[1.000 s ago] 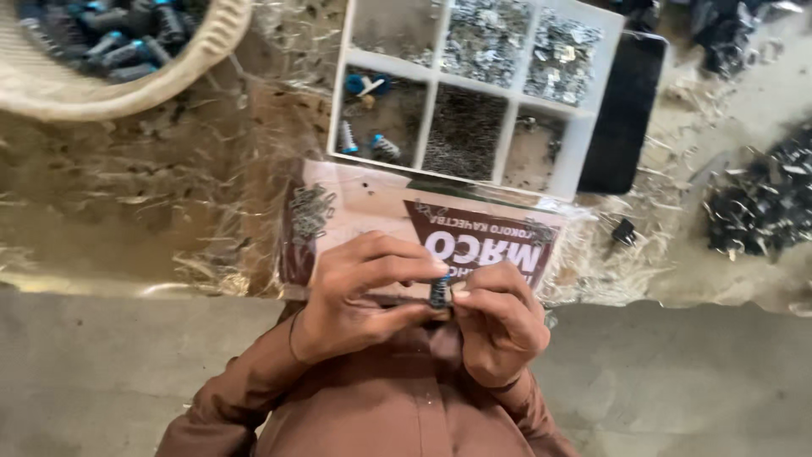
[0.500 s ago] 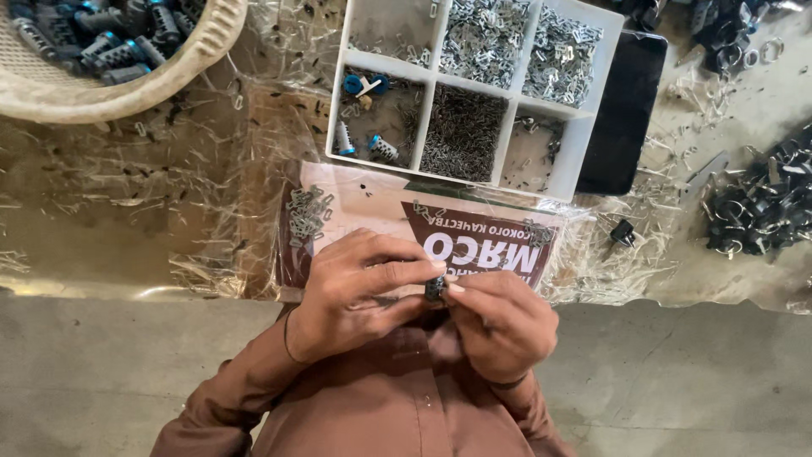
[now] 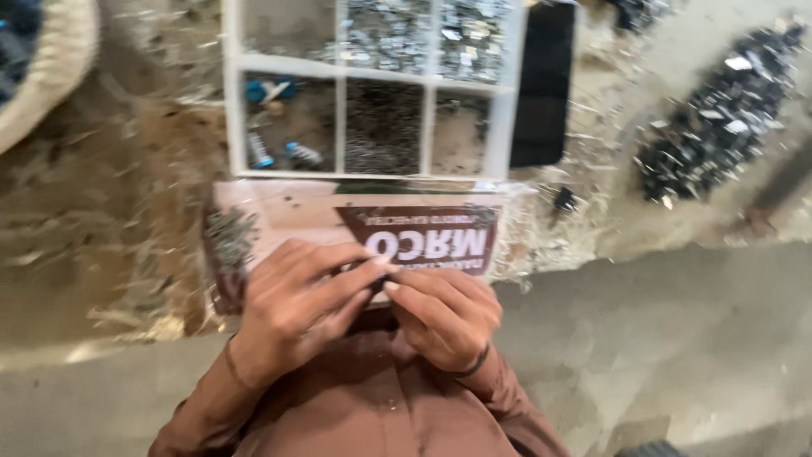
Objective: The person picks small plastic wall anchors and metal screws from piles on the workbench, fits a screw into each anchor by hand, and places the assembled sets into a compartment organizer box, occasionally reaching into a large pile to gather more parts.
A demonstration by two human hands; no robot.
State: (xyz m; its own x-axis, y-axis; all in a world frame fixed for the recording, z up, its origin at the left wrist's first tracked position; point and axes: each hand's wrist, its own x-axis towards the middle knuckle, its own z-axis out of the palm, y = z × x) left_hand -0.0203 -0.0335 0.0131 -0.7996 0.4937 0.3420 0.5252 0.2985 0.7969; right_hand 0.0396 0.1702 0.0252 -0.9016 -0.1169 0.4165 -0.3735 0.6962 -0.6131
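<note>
While both hands meet at lower centre, left hand (image 3: 292, 309) and right hand (image 3: 444, 313) fingertips are pinched together — whatever is held is hidden, likely tiny. Parts tray (image 3: 338, 110) is kept just above, carton (image 3: 296, 216) between.

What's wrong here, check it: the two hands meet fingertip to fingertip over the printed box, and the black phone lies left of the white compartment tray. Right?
One thing is wrong: in the head view the black phone lies right of the white compartment tray, not left. The left hand and right hand do meet fingertip to fingertip over the printed box.
</note>
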